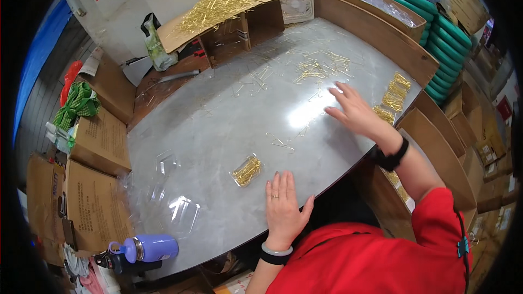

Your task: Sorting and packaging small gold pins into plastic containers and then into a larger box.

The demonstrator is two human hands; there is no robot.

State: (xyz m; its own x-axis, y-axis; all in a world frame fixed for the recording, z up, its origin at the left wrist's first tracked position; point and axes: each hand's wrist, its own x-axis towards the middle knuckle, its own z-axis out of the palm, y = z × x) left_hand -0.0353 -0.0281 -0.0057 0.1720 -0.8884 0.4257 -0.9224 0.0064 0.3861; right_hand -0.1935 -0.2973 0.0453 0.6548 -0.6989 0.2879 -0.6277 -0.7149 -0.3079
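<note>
My left hand (pixel 286 209) lies flat near the front edge of the grey table (pixel 218 125), fingers stretched out and holding nothing. Just beyond its fingertips is a small clear plastic box (pixel 237 183) filled with thin gold wire hooks (pixel 248 171). My right hand (pixel 351 111) reaches over the right side with fingers spread and nothing gripped. I cannot tell whether it touches the tabletop. A loose scatter of gold hooks (pixel 321 68) lies beyond it, and a few more hooks (pixel 281 142) lie between my hands. Several filled boxes (pixel 396 92) line the right edge.
A cardboard stand (pixel 218 19) at the back carries a heap of gold hooks. Empty clear boxes (pixel 182 212) lie at left, behind a purple bottle (pixel 155 248). A white fan (pixel 298 2) stands at the back; cardboard walls (pixel 376 35) border the right side.
</note>
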